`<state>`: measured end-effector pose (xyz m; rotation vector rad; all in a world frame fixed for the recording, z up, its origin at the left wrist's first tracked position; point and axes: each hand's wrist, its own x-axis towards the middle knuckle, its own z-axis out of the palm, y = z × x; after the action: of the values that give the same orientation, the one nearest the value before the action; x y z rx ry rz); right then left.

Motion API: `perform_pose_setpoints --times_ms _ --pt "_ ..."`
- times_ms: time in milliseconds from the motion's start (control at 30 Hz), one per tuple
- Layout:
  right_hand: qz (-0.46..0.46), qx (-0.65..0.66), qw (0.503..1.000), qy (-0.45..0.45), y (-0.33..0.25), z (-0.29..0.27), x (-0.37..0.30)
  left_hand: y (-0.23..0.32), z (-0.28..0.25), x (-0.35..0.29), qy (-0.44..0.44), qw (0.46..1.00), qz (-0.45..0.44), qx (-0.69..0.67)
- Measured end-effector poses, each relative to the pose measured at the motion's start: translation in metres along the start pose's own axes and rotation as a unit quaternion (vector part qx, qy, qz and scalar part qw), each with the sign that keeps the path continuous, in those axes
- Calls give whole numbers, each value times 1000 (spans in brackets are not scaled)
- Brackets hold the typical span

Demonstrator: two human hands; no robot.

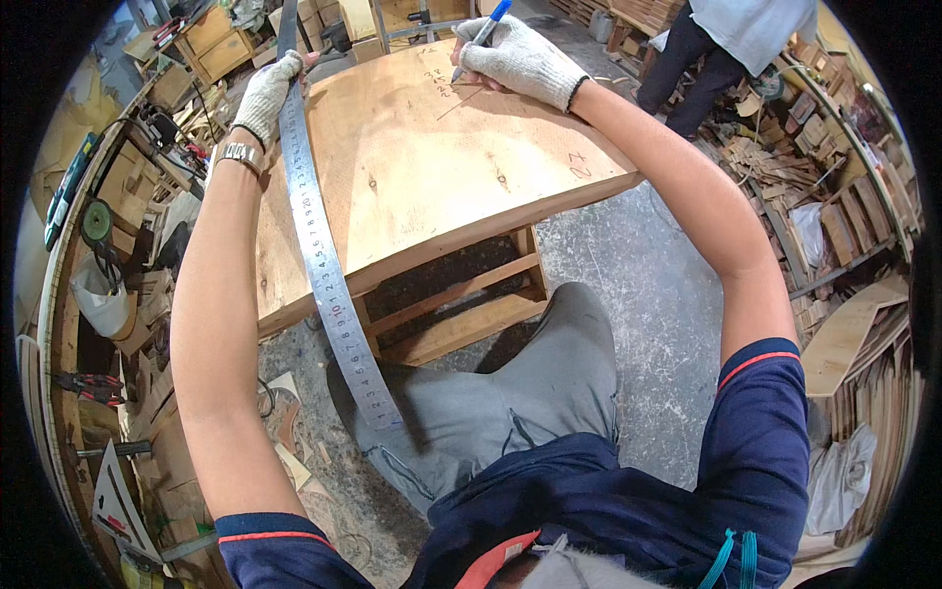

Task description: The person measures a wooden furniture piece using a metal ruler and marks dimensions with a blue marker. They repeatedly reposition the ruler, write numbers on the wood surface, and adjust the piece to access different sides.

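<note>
Two hands in knitted gloves, one steel ruler and one marker are at work on a single wooden bench. The left hand, at upper left of the frame, and the right hand, at top centre, both wear off-white, coarse-textured gloves; one metal-banded watch circles the left wrist. The steel ruler — long, flat, grey and graduated — runs down the left part of the bench, its lower end jutting past the front edge above grey trousers. The bench's pale plywood top shows knots and reddish handwritten marks; beneath it, at centre, stands a slatted wooden frame.

The left fingers are closed over the ruler's upper stretch, though their undersides are hidden. The right fingers are gripped around the blue-and-white marker, its tip down at the plywood beside the marks, well apart from the ruler.

One other person stands at upper right — pale top, dark trousers — near heaped wood offcuts. One pair of red-handled pliers lies at left.
</note>
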<state>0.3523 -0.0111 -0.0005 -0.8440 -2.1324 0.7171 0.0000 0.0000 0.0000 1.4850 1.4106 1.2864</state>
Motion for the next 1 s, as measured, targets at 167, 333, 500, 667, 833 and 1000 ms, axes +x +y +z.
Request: perform_pose_setpoints --times_ms 167,333,500,667,833,1000 --pt "4 -50 999 14 -8 3 0 3 -3 -1 7 1000 8 23" --pt "3 -25 1000 14 -5 3 -1 6 1 -3 13 999 -7 40" --pt "-3 -8 1000 10 -1 1 -1 4 4 -7 17 1000 4 9" --pt "-4 -53 996 66 -11 11 -2 -6 -8 4 -9 1000 21 -11" --pt "31 36 998 32 -9 -5 -9 -4 0 0 -2 1000 24 -5" --pt "13 49 999 6 -12 -13 -39 1 5 -5 13 999 42 6"
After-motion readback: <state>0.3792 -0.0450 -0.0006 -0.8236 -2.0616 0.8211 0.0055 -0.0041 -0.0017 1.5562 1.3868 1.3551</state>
